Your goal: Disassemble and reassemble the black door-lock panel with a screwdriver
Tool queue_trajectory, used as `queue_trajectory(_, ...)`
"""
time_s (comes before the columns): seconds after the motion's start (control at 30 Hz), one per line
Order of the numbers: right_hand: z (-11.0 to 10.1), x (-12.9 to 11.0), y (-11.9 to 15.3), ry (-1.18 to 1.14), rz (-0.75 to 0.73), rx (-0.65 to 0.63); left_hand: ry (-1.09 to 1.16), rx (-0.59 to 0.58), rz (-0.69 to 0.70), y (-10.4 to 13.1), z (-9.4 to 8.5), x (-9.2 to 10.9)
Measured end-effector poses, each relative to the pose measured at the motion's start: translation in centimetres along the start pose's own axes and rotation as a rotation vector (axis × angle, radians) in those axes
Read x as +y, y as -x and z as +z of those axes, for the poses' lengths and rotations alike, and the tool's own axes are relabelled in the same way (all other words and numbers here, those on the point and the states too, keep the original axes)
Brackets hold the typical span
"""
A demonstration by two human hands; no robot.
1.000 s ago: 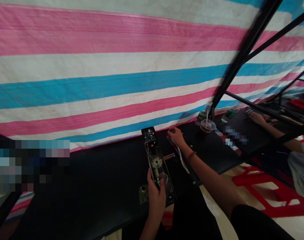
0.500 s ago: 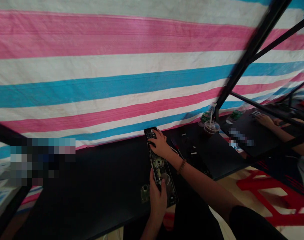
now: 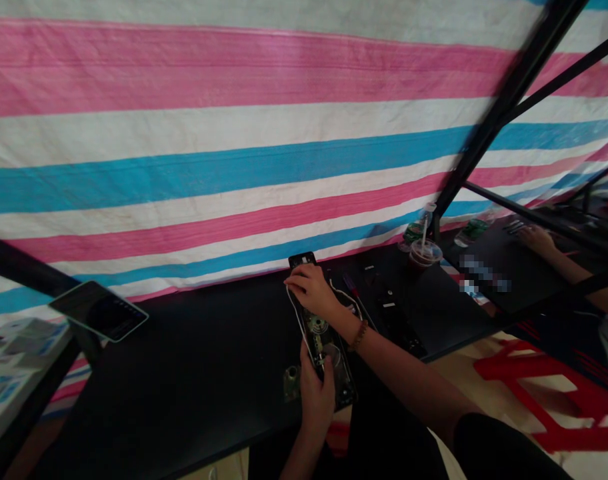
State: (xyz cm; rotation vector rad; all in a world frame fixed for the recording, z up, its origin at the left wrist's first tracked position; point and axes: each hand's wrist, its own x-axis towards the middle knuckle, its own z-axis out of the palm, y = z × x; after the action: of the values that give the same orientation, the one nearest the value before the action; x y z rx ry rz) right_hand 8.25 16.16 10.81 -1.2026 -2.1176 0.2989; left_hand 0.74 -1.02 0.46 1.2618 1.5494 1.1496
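A long black electronics housing (image 3: pixel 345 383), open on top with circuit parts and a round coil-like piece (image 3: pixel 318 325) showing, lies lengthwise before me at the table's front edge. My left hand (image 3: pixel 317 393) grips its lower left side, thumb over the edge. Across the upper part reaches my right hand (image 3: pixel 311 290), its fingertips pinched on a thin white cable (image 3: pixel 297 317) that runs down the housing's left side. The palm hides what lies beneath it. Beside my left hand rests a small greenish-grey plate with a round hole (image 3: pixel 292 383).
Right of the housing lie a blue-handled screwdriver (image 3: pixel 351 285) and dark flat parts (image 3: pixel 401 327). Farther right stand a cup with a straw (image 3: pixel 425 255) and a bottle (image 3: pixel 413 233). A tablet (image 3: pixel 100 311) leans at left. Another person's hand (image 3: pixel 537 240) rests on the neighbouring table.
My right hand has drawn back slightly and left, lifting the white cable out past the housing's left edge. My left hand keeps its grip.
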Motion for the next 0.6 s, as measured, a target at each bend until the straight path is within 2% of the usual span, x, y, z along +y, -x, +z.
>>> queue_trajectory(0.07, -0.1, -0.1, -0.1, -0.079, -0.099, -0.154, -0.007, 0.012, -0.002, 0.0, 0.1, -0.1)
queue_trajectory(0.13, -0.3, 0.0, 0.2, -0.075, -0.134, -0.228, 0.001, 0.013, -0.010, -0.1, 0.1, -0.1)
queue_trajectory(0.2, -0.6, 0.3, 1.1, -0.006, -0.085, -0.177, 0.029, 0.011, -0.027, -0.1, 0.1, -0.1)
queue_trajectory(0.3, -0.8, 0.8, 3.0, 0.072, 0.110, 0.049, 0.073, 0.022, -0.034, 0.0, 0.0, -0.3)
queue_trajectory(0.37, -0.6, 0.9, 4.4, 0.074, 0.191, 0.134, 0.093, 0.027, -0.038, 0.0, 0.0, -0.4)
queue_trajectory(0.5, 0.7, 1.0, 6.0, 0.048, 0.199, 0.008, 0.110, 0.034, -0.035, -0.1, 0.0, -0.4)
queue_trajectory(0.6, 1.4, 1.2, 5.9, -0.010, 0.271, -0.025, 0.111, 0.041, -0.034, -0.1, 0.1, -0.4)
